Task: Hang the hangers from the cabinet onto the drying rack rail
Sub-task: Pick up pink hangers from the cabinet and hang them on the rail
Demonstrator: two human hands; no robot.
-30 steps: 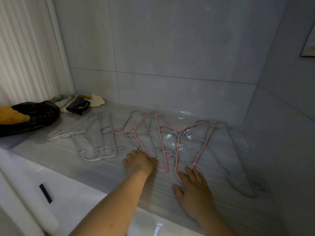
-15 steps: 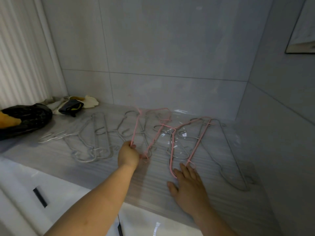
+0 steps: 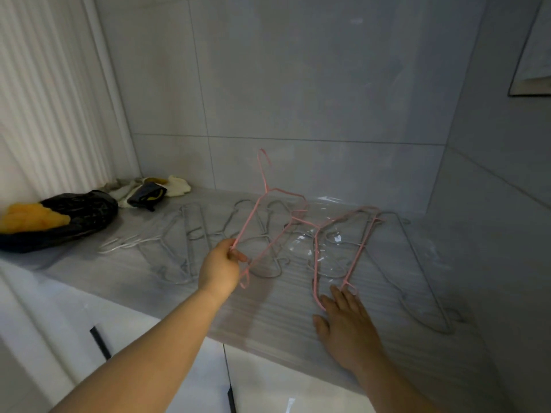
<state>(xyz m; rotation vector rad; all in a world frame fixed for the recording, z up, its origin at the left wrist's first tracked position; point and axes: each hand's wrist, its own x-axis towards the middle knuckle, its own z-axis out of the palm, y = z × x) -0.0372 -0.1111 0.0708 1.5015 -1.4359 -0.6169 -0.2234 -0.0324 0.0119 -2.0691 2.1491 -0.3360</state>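
My left hand (image 3: 222, 266) grips a pink wire hanger (image 3: 253, 214) by its lower bar and holds it tilted up off the grey cabinet top (image 3: 268, 317), hook pointing upward. Another pink hanger (image 3: 359, 248) lies flat to the right. My right hand (image 3: 346, 323) rests flat on the surface with fingers spread, fingertips touching that hanger's near end. Several silver wire hangers (image 3: 190, 236) lie flat to the left and under the pink ones. One more silver hanger (image 3: 423, 272) lies at the far right. No drying rack is visible.
A black bag (image 3: 77, 216) with an orange object (image 3: 26, 219) sits at the left end of the cabinet top. Crumpled cloths and a dark item (image 3: 149, 190) lie in the back left corner. Tiled walls enclose the back and right. White cabinet doors (image 3: 134, 338) are below.
My left hand closed on a pink hanger and raised it off the surface, hook now pointing up. My right hand stayed flat near the other pink hanger.
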